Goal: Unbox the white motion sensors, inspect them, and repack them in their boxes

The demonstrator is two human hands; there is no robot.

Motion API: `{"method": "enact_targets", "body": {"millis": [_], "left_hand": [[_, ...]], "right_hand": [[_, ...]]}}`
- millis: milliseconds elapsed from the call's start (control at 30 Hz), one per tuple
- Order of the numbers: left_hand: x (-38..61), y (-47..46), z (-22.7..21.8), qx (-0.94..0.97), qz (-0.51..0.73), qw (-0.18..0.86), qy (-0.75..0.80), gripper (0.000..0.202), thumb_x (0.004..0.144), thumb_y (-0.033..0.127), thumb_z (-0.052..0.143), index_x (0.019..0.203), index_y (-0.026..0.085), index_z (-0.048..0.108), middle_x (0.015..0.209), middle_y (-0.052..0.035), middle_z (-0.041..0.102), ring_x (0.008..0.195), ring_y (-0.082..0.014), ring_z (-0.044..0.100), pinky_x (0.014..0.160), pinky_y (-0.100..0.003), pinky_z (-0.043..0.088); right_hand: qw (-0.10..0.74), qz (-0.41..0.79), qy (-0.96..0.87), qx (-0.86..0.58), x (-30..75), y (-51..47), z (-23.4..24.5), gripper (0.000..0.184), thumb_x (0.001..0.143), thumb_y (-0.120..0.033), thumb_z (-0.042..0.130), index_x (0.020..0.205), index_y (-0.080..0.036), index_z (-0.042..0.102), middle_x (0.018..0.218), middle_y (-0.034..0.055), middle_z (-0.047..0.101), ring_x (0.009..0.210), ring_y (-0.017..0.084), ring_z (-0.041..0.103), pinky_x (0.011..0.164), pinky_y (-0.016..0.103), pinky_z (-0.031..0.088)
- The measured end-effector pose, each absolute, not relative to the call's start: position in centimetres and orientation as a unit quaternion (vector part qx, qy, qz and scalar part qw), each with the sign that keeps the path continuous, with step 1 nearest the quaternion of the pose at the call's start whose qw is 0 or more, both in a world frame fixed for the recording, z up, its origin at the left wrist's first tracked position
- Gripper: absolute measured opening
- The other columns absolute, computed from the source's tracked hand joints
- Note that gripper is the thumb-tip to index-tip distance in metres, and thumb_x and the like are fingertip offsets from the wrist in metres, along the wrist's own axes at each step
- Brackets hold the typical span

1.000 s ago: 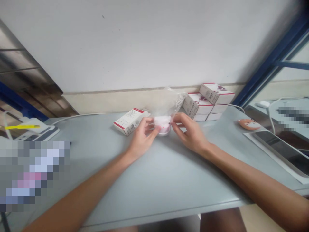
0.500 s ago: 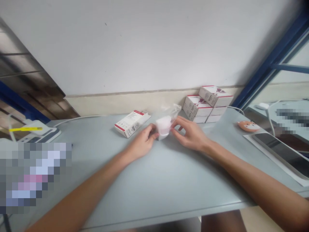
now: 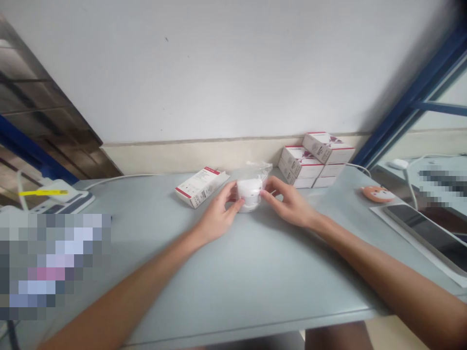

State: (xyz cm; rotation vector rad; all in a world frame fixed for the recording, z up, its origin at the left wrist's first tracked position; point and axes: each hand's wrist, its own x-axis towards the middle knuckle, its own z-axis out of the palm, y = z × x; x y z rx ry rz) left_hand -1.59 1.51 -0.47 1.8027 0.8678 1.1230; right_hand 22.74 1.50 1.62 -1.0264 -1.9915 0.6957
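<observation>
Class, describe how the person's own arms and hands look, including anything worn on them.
The left hand and right hand are ungloved, with no rings visible. The left arm and right arm are bare as far as they show, tapering to the wrists: no sleeve, watch or bracelet.

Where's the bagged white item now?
In the head view, the white item is mid-picture, held between left hand and right hand, right of the lone box.

From here I can't make out the tiny marks on the bagged white object (image 3: 250, 186) or print on the stacked cartons (image 3: 308, 170); the dark-screened device (image 3: 425, 231) runs off rightward.
</observation>
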Motion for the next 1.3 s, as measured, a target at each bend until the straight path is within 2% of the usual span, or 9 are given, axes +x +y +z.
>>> {"method": "enact_targets", "body": {"millis": [233, 300, 400, 500, 667, 767, 867, 967, 1300], "left_hand": [[-2.1, 2.0, -0.5, 0.713, 0.421, 0.437, 0.352, 0.052, 0.101, 0.04, 0.069, 0.147, 0.023, 0.055, 0.147, -0.0139, 0.066, 0.131, -0.0295, 0.067, 0.108, -0.041, 0.056], [-2.0, 1.9, -0.3, 0.707, 0.423, 0.441, 0.355, 0.048, 0.101, 0.042, 0.069, 0.143, 0.023, 0.057, 0.142, -0.0134, 0.069, 0.123, -0.0272, 0.07, 0.103, -0.039, 0.057], [-1.5, 1.4, -0.5, 0.688, 0.446, 0.444, 0.362, 0.05, 0.097, 0.043, 0.075, 0.138, 0.023, 0.055, 0.126, -0.0103, 0.075, 0.104, -0.0227, 0.074, 0.09, -0.035, 0.06], [-1.0, 0.8, -0.9, 0.663, 0.476, 0.434, 0.381, 0.052, 0.094, 0.044, 0.079, 0.133, 0.026, 0.05, 0.111, -0.0052, 0.077, 0.093, -0.0196, 0.074, 0.08, -0.031, 0.059], [-1.0, 0.3, -0.7, 0.694, 0.487, 0.402, 0.345, 0.027, 0.103, 0.038, 0.067, 0.124, 0.024, 0.057, 0.127, -0.0085, 0.071, 0.105, -0.0185, 0.074, 0.091, -0.03, 0.058], [-1.3, 0.3, -0.1, 0.705, 0.487, 0.401, 0.324, 0.016, 0.106, 0.032, 0.059, 0.119, 0.022, 0.06, 0.124, -0.0087, 0.071, 0.103, -0.0175, 0.075, 0.09, -0.03, 0.059], [-1.6, 0.3, 0.3, 0.72, 0.48, 0.389, 0.316, 0.017, 0.103, 0.025, 0.062, 0.119, 0.022, 0.06, 0.12, -0.0072, 0.07, 0.096, -0.0159, 0.075, 0.087, -0.028, 0.059], [-1.7, 0.2, 0.3, 0.739, 0.47, 0.371, 0.309, 0.023, 0.1, 0.02, 0.063, 0.123, 0.022, 0.059, 0.12, -0.007, 0.07, 0.098, -0.0164, 0.075, 0.089, -0.029, 0.06], [-2.0, 0.3, -0.7, 0.757, 0.458, 0.324, 0.334, 0.022, 0.101, 0.022, 0.062, 0.122, 0.024, 0.058, 0.119, -0.0053, 0.071, 0.105, -0.0178, 0.075, 0.095, -0.032, 0.061]], "right_hand": [[0.399, 0.286, -0.771, -0.406, 22.8, 1.6, 1.6, 0.028, 0.107, -0.049, 0.057, 0.099, -0.023, 0.062, 0.101, 0.0058, 0.072, 0.095, 0.022, 0.068, 0.081, 0.036, 0.054], [0.414, 0.315, -0.759, -0.391, 22.7, 1.6, 1.3, 0.029, 0.105, -0.051, 0.062, 0.114, -0.024, 0.061, 0.114, 0.0078, 0.073, 0.104, 0.024, 0.069, 0.087, 0.038, 0.056], [0.416, 0.391, -0.738, -0.361, 22.3, 1.5, 0.7, 0.054, 0.101, -0.053, 0.069, 0.143, -0.028, 0.047, 0.131, 0.0106, 0.071, 0.111, 0.025, 0.07, 0.093, 0.041, 0.058], [0.407, 0.468, -0.7, -0.355, 21.8, 1.4, 0.4, 0.054, 0.102, -0.055, 0.066, 0.144, -0.025, 0.051, 0.124, 0.011, 0.074, 0.103, 0.024, 0.072, 0.09, 0.041, 0.059], [0.399, 0.591, -0.623, -0.32, 21.6, 1.5, 0.2, 0.052, 0.101, -0.056, 0.068, 0.14, -0.023, 0.059, 0.123, 0.0112, 0.076, 0.1, 0.022, 0.074, 0.086, 0.037, 0.062], [0.385, 0.624, -0.611, -0.299, 22.0, 1.7, 0.1, 0.051, 0.102, -0.054, 0.068, 0.142, -0.023, 0.062, 0.123, 0.011, 0.076, 0.104, 0.023, 0.074, 0.085, 0.036, 0.063], [0.378, 0.636, -0.608, -0.289, 22.3, 1.8, 0.1, 0.05, 0.103, -0.052, 0.068, 0.144, -0.024, 0.064, 0.123, 0.0108, 0.077, 0.107, 0.023, 0.074, 0.084, 0.034, 0.063], [0.382, 0.637, -0.602, -0.292, 22.3, 1.8, 0.0, 0.05, 0.102, -0.052, 0.068, 0.144, -0.025, 0.064, 0.125, 0.011, 0.076, 0.106, 0.023, 0.074, 0.081, 0.033, 0.064], [0.373, 0.614, -0.627, -0.3, 22.2, 1.3, 0.5, 0.051, 0.1, -0.055, 0.071, 0.139, -0.022, 0.066, 0.12, 0.011, 0.077, 0.096, 0.022, 0.075, 0.081, 0.035, 0.064]]}}
